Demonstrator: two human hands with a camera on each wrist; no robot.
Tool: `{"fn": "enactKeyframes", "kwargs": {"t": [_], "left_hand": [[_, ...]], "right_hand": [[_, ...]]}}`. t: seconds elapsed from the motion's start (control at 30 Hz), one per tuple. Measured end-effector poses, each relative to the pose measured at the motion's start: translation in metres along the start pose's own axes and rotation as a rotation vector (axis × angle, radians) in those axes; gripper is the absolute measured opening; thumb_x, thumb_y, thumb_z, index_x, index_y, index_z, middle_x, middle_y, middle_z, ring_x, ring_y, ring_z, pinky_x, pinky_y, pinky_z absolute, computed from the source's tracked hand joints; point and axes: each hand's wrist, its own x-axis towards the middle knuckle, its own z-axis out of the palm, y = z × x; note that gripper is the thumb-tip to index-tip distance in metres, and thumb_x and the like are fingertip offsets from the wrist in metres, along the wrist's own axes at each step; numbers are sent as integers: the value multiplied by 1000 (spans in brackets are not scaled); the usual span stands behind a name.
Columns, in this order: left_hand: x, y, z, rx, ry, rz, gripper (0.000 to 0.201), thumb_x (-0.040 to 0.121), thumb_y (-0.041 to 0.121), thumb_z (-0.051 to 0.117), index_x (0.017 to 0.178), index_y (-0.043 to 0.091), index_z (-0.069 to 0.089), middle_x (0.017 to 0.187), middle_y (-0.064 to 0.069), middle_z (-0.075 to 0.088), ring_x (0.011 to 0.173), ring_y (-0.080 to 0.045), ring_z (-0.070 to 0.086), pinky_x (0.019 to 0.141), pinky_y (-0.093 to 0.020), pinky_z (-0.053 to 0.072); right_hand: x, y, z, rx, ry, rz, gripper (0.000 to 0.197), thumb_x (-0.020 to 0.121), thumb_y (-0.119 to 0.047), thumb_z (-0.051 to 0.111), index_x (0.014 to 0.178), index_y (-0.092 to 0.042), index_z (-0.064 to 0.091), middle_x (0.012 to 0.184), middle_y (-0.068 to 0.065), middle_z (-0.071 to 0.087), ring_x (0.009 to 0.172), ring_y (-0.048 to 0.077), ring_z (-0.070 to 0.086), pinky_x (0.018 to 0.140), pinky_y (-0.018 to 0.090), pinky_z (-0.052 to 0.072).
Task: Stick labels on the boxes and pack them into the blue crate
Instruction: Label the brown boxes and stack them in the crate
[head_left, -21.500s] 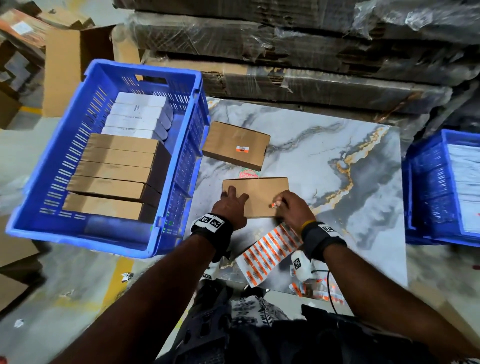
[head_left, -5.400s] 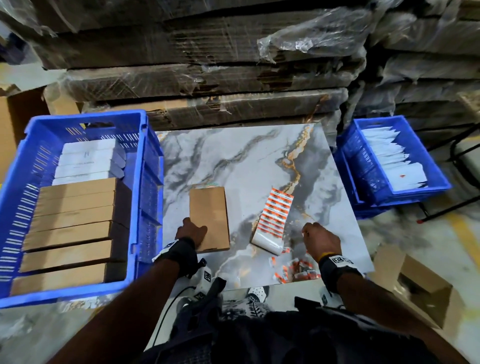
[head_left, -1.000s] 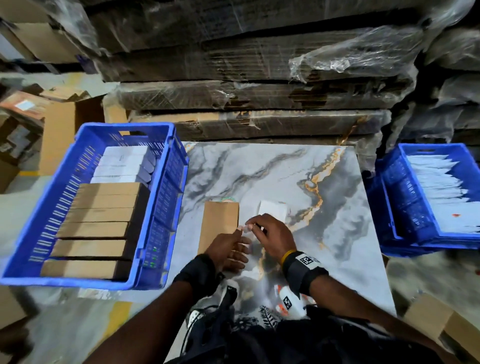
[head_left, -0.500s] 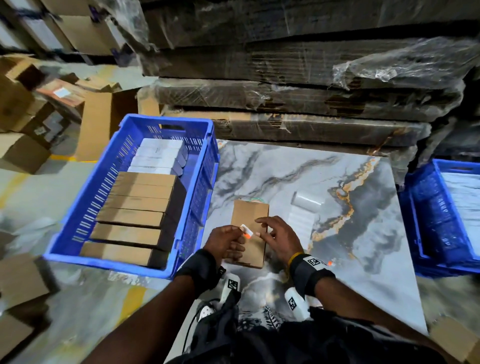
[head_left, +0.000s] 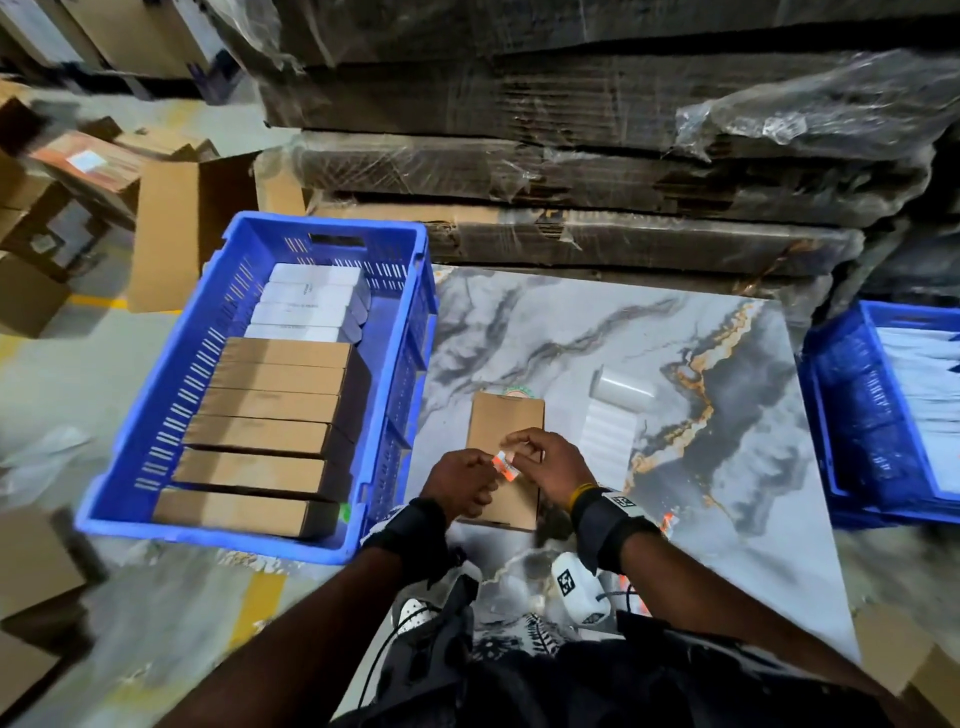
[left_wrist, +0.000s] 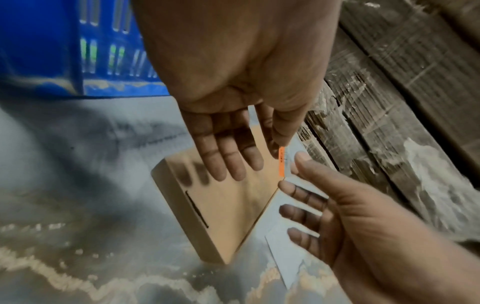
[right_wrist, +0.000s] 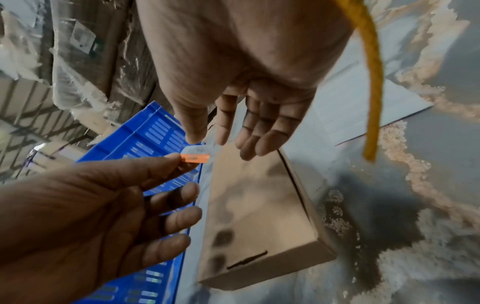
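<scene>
Head view
Label: a small orange-and-white sticker, pinched at its left end by the left hand and at its right end by the right hand, held just above the brown box.
Box: flat on the marble-pattern table, long axis running near to far, directly beneath both hands.
Blue crate: left of the table, holding a row of brown boxes with white ones at the far end; the left hand is the nearer one to it.
Label roll: right of the box, on the table.

Left wrist view
Left hand: thumb and forefinger meet on the label, the other fingers straight and spread, hovering over the box with a gap under them.
Right hand: comes in from the right, its thumb at the label's other side.

Right wrist view
Right hand: thumb and forefinger nip the white far edge of the label; remaining fingers loose.
Left hand: holds the orange edge.
Box: lies below the label, its slotted near end facing the person.
Judgement: the label only has to go straight down onto the box's top face.
</scene>
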Motion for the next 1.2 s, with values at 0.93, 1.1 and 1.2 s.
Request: {"fn": "enactKeyframes", "kwargs": {"t": [0.93, 1.1, 1.2], "left_hand": [[45, 32, -15, 77, -19, -218, 19, 92, 17, 65, 76, 7, 59, 66, -11, 51, 45, -19, 42, 43, -23, 45], [53, 35, -5, 150, 23, -239, 22, 92, 15, 64, 72, 8, 59, 64, -11, 51, 45, -18, 42, 47, -24, 43], [57, 34, -3, 268, 69, -194, 24, 93, 16, 62, 70, 13, 60, 63, -6, 57, 43, -16, 51, 47, -25, 47]], "right_hand": [[16, -4, 38, 886, 216, 629, 10, 93, -13, 64, 85, -7, 62, 59, 5, 53, 38, 10, 37, 37, 16, 32], [17, 3, 45, 916, 238, 637, 10, 91, -13, 67, 87, -5, 63, 63, 10, 56, 40, 14, 41, 39, 18, 34], [16, 7, 50, 789, 281, 632, 16, 88, -18, 72, 88, -4, 65, 64, 13, 63, 40, 18, 50, 38, 20, 37]]}}
